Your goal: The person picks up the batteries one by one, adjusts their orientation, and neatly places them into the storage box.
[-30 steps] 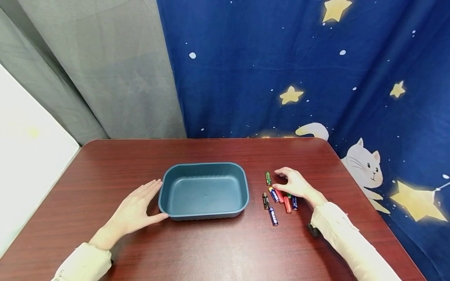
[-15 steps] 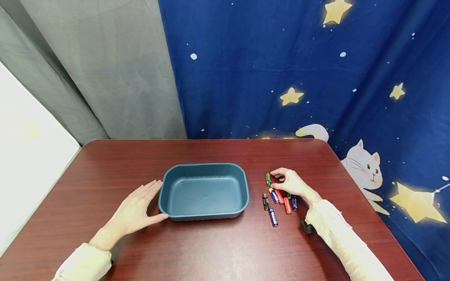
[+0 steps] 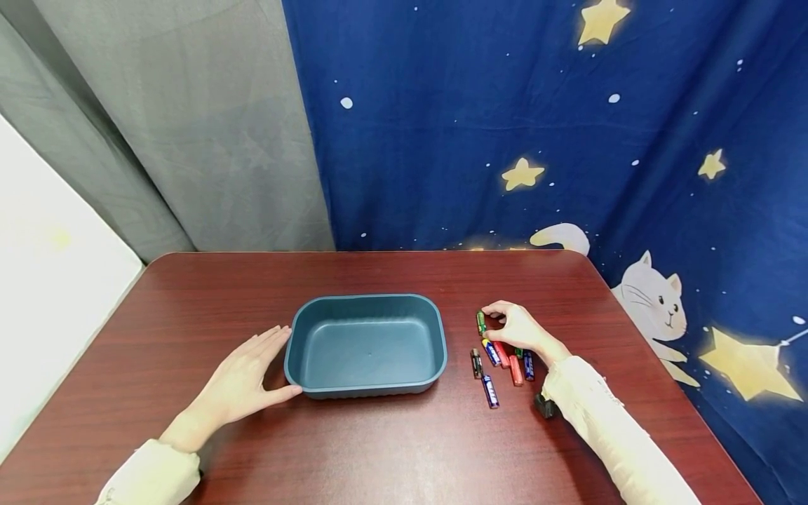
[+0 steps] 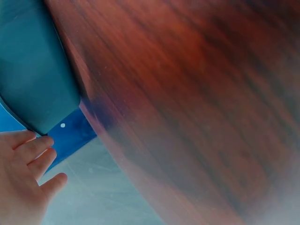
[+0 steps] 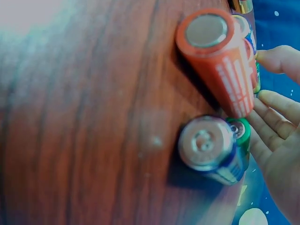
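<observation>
My left hand (image 3: 243, 375) lies against the left side of the blue-green plastic bin (image 3: 369, 351), thumb at its front corner and fingers spread along the rim. In the left wrist view, the fingertips (image 4: 37, 145) are right at the bin's edge. Thumb and forefinger of my right hand (image 3: 520, 330) pinch the two ends of a green battery (image 3: 481, 322), which lies on the table. From the right wrist view, the green battery (image 5: 258, 77) shows partly between those fingertips, behind nearer batteries. The bin holds nothing.
Several loose batteries lie below the right hand: red (image 3: 516, 369), blue (image 3: 529, 366), blue with a yellow end (image 3: 491, 352), black (image 3: 476, 363) and dark blue (image 3: 490, 391). The brown wooden table (image 3: 372, 449) ends before a grey curtain (image 3: 208, 140) and a blue starry curtain (image 3: 442, 140).
My right hand has moved slightly left, and its thumb and forefinger have come to the ends of the green battery. The left hand and the bin have stayed in place.
</observation>
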Demonstrator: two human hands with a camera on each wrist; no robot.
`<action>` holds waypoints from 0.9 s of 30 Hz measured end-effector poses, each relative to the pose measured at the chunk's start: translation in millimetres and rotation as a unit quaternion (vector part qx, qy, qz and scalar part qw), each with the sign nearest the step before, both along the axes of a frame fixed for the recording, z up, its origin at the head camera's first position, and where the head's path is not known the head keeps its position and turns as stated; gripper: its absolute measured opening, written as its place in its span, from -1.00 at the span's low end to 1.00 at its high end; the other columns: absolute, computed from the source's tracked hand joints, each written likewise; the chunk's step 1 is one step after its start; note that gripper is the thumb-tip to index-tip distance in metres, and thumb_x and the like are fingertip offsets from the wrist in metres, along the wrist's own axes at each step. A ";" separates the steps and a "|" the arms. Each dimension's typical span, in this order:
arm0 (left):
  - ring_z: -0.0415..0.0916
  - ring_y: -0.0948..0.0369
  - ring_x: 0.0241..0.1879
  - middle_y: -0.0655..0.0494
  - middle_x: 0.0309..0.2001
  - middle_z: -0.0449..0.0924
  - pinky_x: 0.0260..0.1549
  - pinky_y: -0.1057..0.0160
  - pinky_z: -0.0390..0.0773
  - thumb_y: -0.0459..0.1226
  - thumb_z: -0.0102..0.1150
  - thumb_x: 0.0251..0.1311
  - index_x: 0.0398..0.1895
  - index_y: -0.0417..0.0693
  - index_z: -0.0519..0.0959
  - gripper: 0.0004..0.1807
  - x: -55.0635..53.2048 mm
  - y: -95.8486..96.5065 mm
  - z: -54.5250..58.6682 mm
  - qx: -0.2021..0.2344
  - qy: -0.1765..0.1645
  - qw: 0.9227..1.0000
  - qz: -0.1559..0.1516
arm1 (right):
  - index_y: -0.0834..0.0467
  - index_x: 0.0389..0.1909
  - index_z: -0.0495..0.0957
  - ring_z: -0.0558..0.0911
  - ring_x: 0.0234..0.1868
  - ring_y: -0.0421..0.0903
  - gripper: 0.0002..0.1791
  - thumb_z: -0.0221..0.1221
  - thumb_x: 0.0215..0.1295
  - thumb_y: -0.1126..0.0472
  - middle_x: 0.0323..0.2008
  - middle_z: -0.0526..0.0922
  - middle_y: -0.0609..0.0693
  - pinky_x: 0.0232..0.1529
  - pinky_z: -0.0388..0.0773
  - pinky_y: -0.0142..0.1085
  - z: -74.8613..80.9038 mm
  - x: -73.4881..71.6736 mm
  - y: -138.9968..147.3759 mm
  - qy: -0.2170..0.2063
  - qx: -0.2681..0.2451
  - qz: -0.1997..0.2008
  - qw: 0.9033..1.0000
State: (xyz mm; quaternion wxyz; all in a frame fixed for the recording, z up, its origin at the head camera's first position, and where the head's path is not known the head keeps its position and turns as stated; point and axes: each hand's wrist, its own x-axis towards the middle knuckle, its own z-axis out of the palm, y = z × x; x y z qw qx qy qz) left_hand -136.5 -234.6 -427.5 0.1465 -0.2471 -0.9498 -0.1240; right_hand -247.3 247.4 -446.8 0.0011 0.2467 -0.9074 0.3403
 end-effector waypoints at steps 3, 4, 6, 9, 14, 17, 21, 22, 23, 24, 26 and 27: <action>0.25 -0.03 0.20 -0.12 0.19 0.35 0.15 0.04 0.22 0.26 0.24 -0.22 0.23 -0.24 0.30 0.02 0.1 -0.3 -0.9 0.002 -0.001 1.000 0.001 | 0.39 -0.09 0.51 0.52 -0.17 0.06 -0.48 0.35 -0.16 0.31 -0.21 0.56 0.18 -0.16 0.54 -0.09 0.2 -0.7 -1.1 -0.004 -0.002 -0.004 1.000; 0.25 -0.03 0.20 -0.12 0.19 0.35 0.15 0.05 0.22 0.26 0.24 -0.22 0.23 -0.24 0.30 0.02 0.0 -0.4 -1.1 0.002 -0.001 1.000 0.001 | 0.39 -0.09 0.51 0.52 -0.17 0.06 -0.48 0.35 -0.17 0.30 -0.21 0.56 0.17 -0.16 0.54 -0.09 -0.1 -1.1 -1.3 -0.002 -0.001 -0.004 1.000; 0.26 -0.04 0.20 -0.12 0.19 0.35 0.16 0.07 0.21 0.26 0.24 -0.21 0.23 -0.24 0.30 0.01 0.0 -0.5 -1.5 0.003 0.001 1.000 0.000 | 0.38 -0.10 0.52 0.51 -0.18 0.06 -0.48 0.36 -0.18 0.30 -0.22 0.56 0.17 -0.17 0.54 -0.09 -0.7 -1.8 -1.4 0.003 0.002 -0.003 1.000; 0.26 -0.04 0.20 -0.12 0.19 0.35 0.19 0.13 0.17 0.26 0.24 -0.21 0.23 -0.24 0.30 0.01 0.3 -0.6 -2.2 0.005 0.001 1.000 0.000 | 0.36 -0.11 0.53 0.51 -0.19 0.05 -0.48 0.36 -0.20 0.28 -0.23 0.56 0.15 -0.19 0.53 -0.12 -2.0 -2.7 -1.8 0.013 0.013 -0.004 1.000; 0.26 -0.04 0.19 -0.12 0.19 0.35 0.20 0.15 0.16 0.25 0.25 -0.21 0.23 -0.25 0.29 0.01 1.0 -0.7 -2.7 0.007 0.000 1.000 0.001 | 0.31 -0.15 0.55 0.52 -0.22 0.02 -0.50 0.39 -0.23 0.25 -0.27 0.58 0.11 -0.22 0.52 -0.16 -3.3 -3.8 -3.0 0.024 0.022 -0.009 0.999; 0.26 -0.04 0.19 -0.13 0.19 0.35 0.16 0.07 0.21 0.25 0.25 -0.21 0.23 -0.26 0.29 0.01 1.4 -0.5 -2.4 0.007 -0.003 1.000 0.002 | 0.29 -0.18 0.56 0.52 -0.23 0.00 -0.52 0.39 -0.23 0.25 -0.29 0.57 0.09 -0.23 0.51 -0.17 -4.5 -4.9 -3.0 0.030 0.024 -0.011 0.999; 0.26 -0.05 0.19 -0.14 0.18 0.35 0.11 0.00 0.25 0.25 0.25 -0.21 0.23 -0.26 0.30 0.01 1.6 -0.2 -1.9 0.008 -0.005 1.000 0.003 | 0.29 -0.20 0.56 0.51 -0.25 -0.01 -0.53 0.39 -0.24 0.25 -0.31 0.57 0.08 -0.26 0.50 -0.21 -5.1 -5.5 -2.3 0.033 0.026 -0.015 0.999; 0.26 -0.05 0.19 -0.14 0.18 0.35 0.11 -0.01 0.25 0.25 0.25 -0.21 0.23 -0.26 0.30 0.02 1.6 -0.1 -1.8 0.008 -0.005 1.000 0.003 | 0.29 -0.20 0.56 0.51 -0.25 -0.01 -0.53 0.39 -0.24 0.25 -0.31 0.56 0.08 -0.26 0.51 -0.21 -5.1 -5.8 -2.2 0.031 0.025 -0.016 0.999; 0.26 -0.04 0.19 -0.14 0.18 0.35 0.11 -0.01 0.26 0.25 0.25 -0.22 0.23 -0.26 0.30 0.02 1.6 -0.1 -1.8 0.008 -0.005 1.000 0.004 | 0.28 -0.20 0.56 0.51 -0.25 -0.01 -0.53 0.39 -0.24 0.25 -0.31 0.56 0.08 -0.26 0.51 -0.22 -5.1 -5.8 -2.1 0.029 0.025 -0.017 0.999; 0.26 -0.05 0.19 -0.14 0.18 0.35 0.11 -0.01 0.26 0.25 0.25 -0.22 0.23 -0.26 0.30 0.02 1.4 0.0 -1.7 0.009 -0.006 1.000 0.004 | 0.28 -0.20 0.56 0.51 -0.25 -0.02 -0.53 0.39 -0.24 0.25 -0.30 0.56 0.08 -0.26 0.51 -0.22 -5.1 -5.8 -2.1 0.026 0.026 -0.018 0.999; 0.26 -0.05 0.19 -0.14 0.19 0.35 0.11 -0.01 0.26 0.25 0.25 -0.21 0.23 -0.25 0.29 0.02 1.2 0.1 -1.8 0.009 -0.007 1.000 0.005 | 0.27 -0.19 0.56 0.51 -0.24 -0.02 -0.53 0.39 -0.22 0.25 -0.29 0.56 0.07 -0.25 0.52 -0.22 -5.1 -6.0 -1.8 0.021 0.027 -0.021 0.999; 0.26 -0.05 0.19 -0.14 0.19 0.35 0.11 -0.01 0.26 0.25 0.25 -0.21 0.23 -0.25 0.29 0.01 1.1 0.1 -1.9 0.010 -0.007 1.000 0.005 | 0.27 -0.19 0.56 0.51 -0.23 -0.03 -0.53 0.39 -0.22 0.25 -0.29 0.56 0.07 -0.24 0.53 -0.22 -5.1 -6.1 -1.7 0.018 0.026 -0.022 0.999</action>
